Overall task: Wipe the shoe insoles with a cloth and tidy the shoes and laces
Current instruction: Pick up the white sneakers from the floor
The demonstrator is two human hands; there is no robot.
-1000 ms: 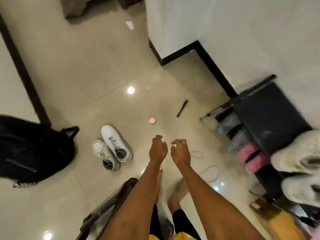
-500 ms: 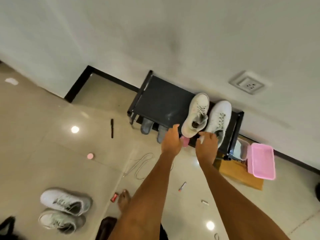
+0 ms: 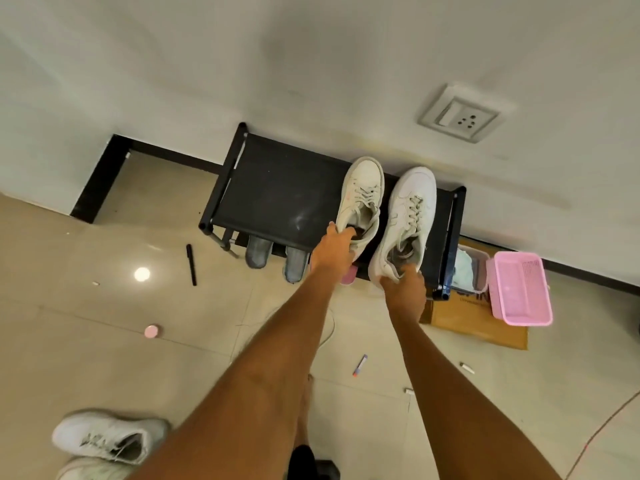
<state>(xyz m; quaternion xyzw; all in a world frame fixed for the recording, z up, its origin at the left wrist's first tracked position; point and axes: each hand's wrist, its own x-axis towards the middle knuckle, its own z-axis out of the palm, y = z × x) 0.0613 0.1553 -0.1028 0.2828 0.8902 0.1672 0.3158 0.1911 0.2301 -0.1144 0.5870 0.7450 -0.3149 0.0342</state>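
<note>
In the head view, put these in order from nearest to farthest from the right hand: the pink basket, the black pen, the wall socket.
1. Pink basket, on the floor just right of the right hand.
2. Wall socket, up on the wall above the shoe rack.
3. Black pen, on the floor far left, beyond the left hand.

One head-worn wide-angle camera, looking steeply down from standing height. It faces a white wall [image 3: 311,64] across the top of frame, where a black shoe rack [image 3: 277,188] sits mid-distance. Both forearms run up from the bottom edge toward the rack. Tiled floor [image 3: 86,323] fills the lower half, curving at the edges. No second view shares the scene.
</note>
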